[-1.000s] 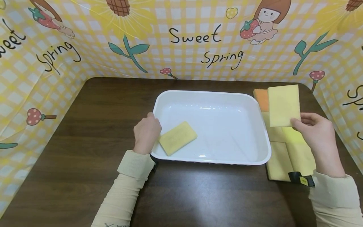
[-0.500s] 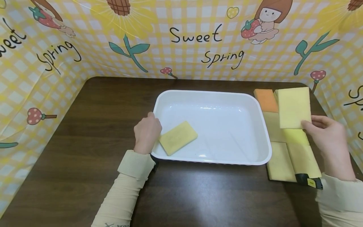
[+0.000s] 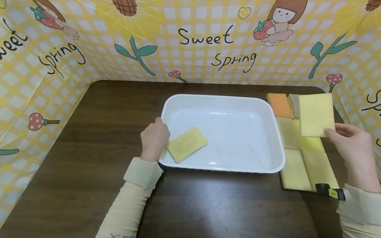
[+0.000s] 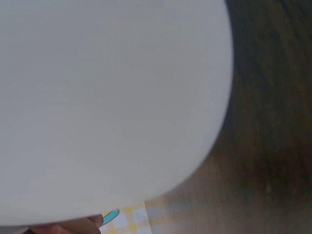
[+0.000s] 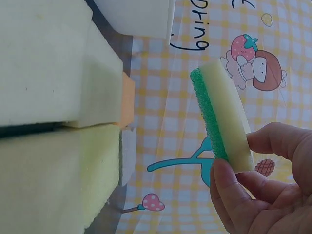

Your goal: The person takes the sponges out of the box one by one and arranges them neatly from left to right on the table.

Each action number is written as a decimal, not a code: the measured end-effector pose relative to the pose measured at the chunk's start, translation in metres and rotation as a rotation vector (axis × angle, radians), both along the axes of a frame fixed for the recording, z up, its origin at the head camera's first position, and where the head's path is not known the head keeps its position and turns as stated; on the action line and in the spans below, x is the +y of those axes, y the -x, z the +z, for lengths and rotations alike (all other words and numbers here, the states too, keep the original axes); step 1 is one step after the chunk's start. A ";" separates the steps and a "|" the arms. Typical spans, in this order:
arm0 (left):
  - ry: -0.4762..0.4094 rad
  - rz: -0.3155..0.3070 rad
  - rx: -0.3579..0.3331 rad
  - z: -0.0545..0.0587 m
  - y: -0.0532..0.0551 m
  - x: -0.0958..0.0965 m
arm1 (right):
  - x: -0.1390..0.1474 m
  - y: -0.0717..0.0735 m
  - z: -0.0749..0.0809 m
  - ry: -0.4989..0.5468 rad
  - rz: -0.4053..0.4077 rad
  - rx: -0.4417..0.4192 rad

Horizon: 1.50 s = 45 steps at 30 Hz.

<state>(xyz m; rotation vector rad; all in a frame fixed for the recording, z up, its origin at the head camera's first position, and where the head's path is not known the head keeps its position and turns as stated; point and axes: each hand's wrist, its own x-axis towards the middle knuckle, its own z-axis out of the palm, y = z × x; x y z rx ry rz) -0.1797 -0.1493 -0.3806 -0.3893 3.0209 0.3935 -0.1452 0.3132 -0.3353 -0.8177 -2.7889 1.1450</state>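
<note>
On the right, my right hand pinches a pale yellow sponge by its lower right corner, thumb in front. The right wrist view shows a green scouring layer on the back of this held sponge. It is raised over several other sponges laid in two columns. My left hand grips the left rim of a white tray, fingers curled at the edge. Inside the tray, near that hand, another yellow sponge lies flat and askew. The tray's pale surface fills most of the left wrist view.
Beside the tray's right side lie an orange sponge, a grey one partly hidden by the held sponge, and several yellow sponges. A yellow checked cloth walls in the dark wooden table at back and sides.
My right hand has moved right and slightly nearer with the sponge, uncovering the orange sponge and part of the grey one. The left hand and tray stay put.
</note>
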 end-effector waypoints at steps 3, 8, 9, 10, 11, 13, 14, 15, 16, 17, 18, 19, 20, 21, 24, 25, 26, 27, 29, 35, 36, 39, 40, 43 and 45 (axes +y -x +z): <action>-0.007 0.005 -0.007 0.001 0.000 0.000 | 0.003 -0.001 0.000 0.001 -0.018 -0.023; -0.007 -0.006 0.026 0.000 -0.001 0.000 | 0.008 -0.004 0.001 0.001 -0.037 -0.019; -0.005 -0.010 0.036 -0.001 -0.002 0.000 | 0.008 -0.005 0.001 0.002 -0.040 -0.012; -0.004 -0.014 0.047 -0.001 -0.002 0.000 | 0.009 -0.005 0.001 0.005 -0.043 -0.007; -0.004 -0.018 0.056 -0.001 -0.002 0.000 | 0.012 -0.005 0.000 0.012 -0.045 0.000; -0.002 -0.022 0.068 -0.002 -0.003 -0.001 | 0.030 -0.001 -0.015 0.019 -0.046 0.020; -0.001 -0.022 0.071 -0.002 -0.003 -0.001 | 0.049 0.006 -0.031 0.037 -0.044 0.047; -0.001 -0.023 0.072 -0.002 -0.003 -0.001 | 0.067 0.013 -0.047 0.050 -0.044 0.072; -0.001 -0.023 0.073 -0.001 -0.002 -0.001 | 0.085 0.020 -0.063 0.062 -0.042 0.097; -0.001 -0.023 0.073 -0.001 -0.002 -0.001 | 0.103 0.026 -0.079 0.074 -0.039 0.123; -0.001 -0.022 0.073 -0.001 -0.002 -0.001 | 0.120 0.032 -0.093 0.087 -0.034 0.151; -0.002 -0.023 0.071 -0.001 -0.002 -0.001 | 0.134 0.037 -0.106 0.098 -0.030 0.176; -0.003 -0.022 0.070 -0.001 -0.002 -0.001 | 0.139 0.039 -0.110 0.109 -0.035 0.188; -0.002 -0.021 0.068 -0.001 -0.002 -0.001 | 0.139 0.038 -0.110 0.114 -0.037 0.202; -0.002 -0.020 0.063 -0.001 -0.002 -0.001 | 0.139 0.035 -0.108 0.155 -0.030 0.252; 0.000 -0.019 0.062 -0.001 -0.002 -0.001 | 0.139 0.034 -0.107 0.168 -0.030 0.264; 0.002 -0.018 0.061 -0.001 -0.002 -0.001 | 0.139 0.034 -0.106 0.185 -0.028 0.278; 0.002 -0.018 0.060 -0.001 -0.002 -0.001 | 0.140 0.033 -0.105 0.197 -0.031 0.285; 0.002 -0.017 0.061 -0.001 -0.002 0.000 | 0.141 0.033 -0.106 0.206 -0.037 0.292; 0.003 -0.018 0.062 0.000 -0.002 -0.001 | 0.154 0.037 -0.113 0.216 -0.077 0.306; 0.003 -0.018 0.061 0.000 -0.002 -0.001 | 0.154 0.036 -0.112 0.219 -0.084 0.304; 0.002 -0.015 0.056 0.000 -0.002 -0.002 | 0.148 0.032 -0.104 0.231 -0.103 0.303; 0.002 -0.014 0.054 0.000 -0.002 -0.002 | 0.141 0.029 -0.097 0.222 -0.119 0.282; 0.001 -0.013 0.043 0.000 -0.002 -0.001 | 0.124 0.021 -0.080 0.239 -0.150 0.251; -0.002 -0.012 0.036 0.000 -0.001 -0.001 | 0.118 0.018 -0.075 0.246 -0.166 0.236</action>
